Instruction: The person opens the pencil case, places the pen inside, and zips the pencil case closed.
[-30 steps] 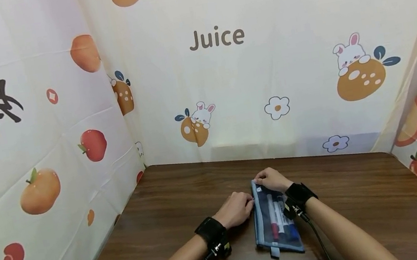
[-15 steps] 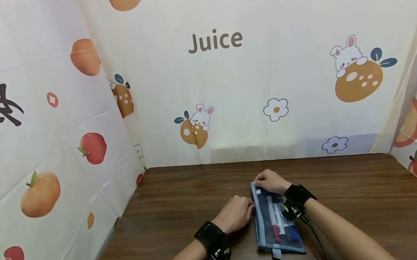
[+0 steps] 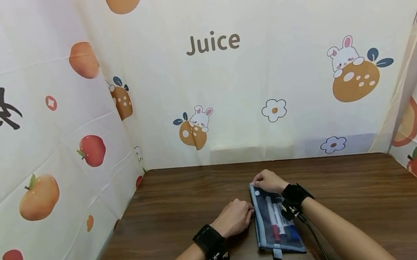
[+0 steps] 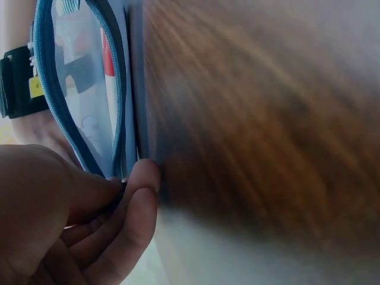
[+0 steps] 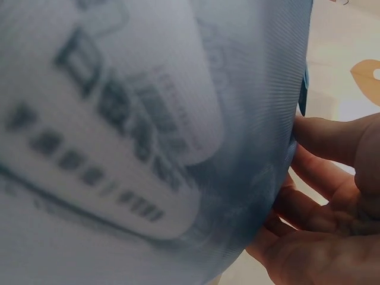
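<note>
A zip pencil pouch of see-through mesh with blue trim lies on the table, its long side running away from me. Several markers, with red and blue ends, show through the mesh. My left hand is at the pouch's left edge; in the left wrist view its thumb and fingers pinch at the zipper, whose two sides stand parted beyond the fingertips toward the near end. The zipper pull is hidden in that grip. My right hand holds the far end of the pouch between thumb and fingers.
The brown wood-grain table stretches around the pouch on all sides. Printed curtains with fruit and rabbits enclose its back and sides. Each wrist wears a black camera band, with a cable trailing toward me.
My left hand has slid slightly toward me along the pouch's left edge. My right hand keeps its hold at the far end. The head view has shifted a little.
</note>
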Demonstrator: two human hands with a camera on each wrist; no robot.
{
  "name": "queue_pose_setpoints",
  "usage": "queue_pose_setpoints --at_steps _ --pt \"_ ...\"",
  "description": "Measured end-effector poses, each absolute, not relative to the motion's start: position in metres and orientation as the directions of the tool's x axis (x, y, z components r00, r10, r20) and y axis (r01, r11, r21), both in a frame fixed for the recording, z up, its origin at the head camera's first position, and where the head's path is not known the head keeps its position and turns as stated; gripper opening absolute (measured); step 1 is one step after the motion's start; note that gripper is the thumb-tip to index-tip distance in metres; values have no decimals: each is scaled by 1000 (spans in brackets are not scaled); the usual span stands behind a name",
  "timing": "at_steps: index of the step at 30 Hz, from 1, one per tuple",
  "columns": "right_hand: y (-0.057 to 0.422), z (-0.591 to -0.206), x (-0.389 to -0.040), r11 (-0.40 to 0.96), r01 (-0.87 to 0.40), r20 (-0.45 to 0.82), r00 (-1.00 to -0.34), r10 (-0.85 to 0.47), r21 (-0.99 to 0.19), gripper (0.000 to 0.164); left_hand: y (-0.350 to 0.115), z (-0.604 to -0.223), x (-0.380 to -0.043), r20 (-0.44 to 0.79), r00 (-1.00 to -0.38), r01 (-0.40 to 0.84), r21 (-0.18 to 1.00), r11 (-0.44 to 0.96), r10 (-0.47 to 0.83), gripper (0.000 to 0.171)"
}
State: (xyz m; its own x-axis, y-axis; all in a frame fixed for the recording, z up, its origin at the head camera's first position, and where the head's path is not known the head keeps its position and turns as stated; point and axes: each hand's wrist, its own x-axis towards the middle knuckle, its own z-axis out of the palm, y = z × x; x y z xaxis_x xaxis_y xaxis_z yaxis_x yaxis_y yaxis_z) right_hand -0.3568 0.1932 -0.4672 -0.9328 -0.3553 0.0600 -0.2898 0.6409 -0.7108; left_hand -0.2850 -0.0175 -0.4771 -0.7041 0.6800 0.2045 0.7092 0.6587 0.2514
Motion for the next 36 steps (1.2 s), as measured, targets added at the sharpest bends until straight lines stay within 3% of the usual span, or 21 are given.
queue_pose_setpoints --at_steps 36 --pt "189 -464 -350 668 -270 64 -947 -316 -693 19 -23 -474 -255 131 -703 702 282 654 699 18"
